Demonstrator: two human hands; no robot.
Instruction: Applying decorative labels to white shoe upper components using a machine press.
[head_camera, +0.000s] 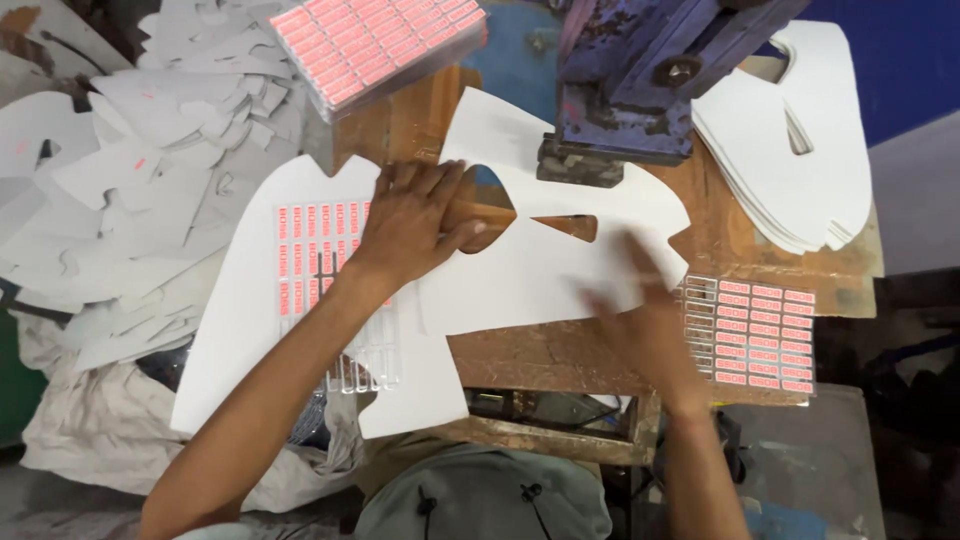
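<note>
A white die-cut card piece (540, 265) with a curved cut-out lies on a worn wooden bench (560, 355) under a blue press (640, 80). My left hand (410, 220) presses flat on its left part, fingers spread beside the cut-out. My right hand (640, 315), blurred with motion, rests on the card's lower right edge, next to a sheet of small red labels (765, 335). A second white card (250, 320) lies under my left forearm, with a partly used red label sheet (315, 260) on it.
A stack of white cut cards (800, 140) sits at the right of the press. A full sheet block of red labels (375, 45) lies at the top. Loose white card offcuts (140, 180) pile up on the left over crumpled cloth (90, 420).
</note>
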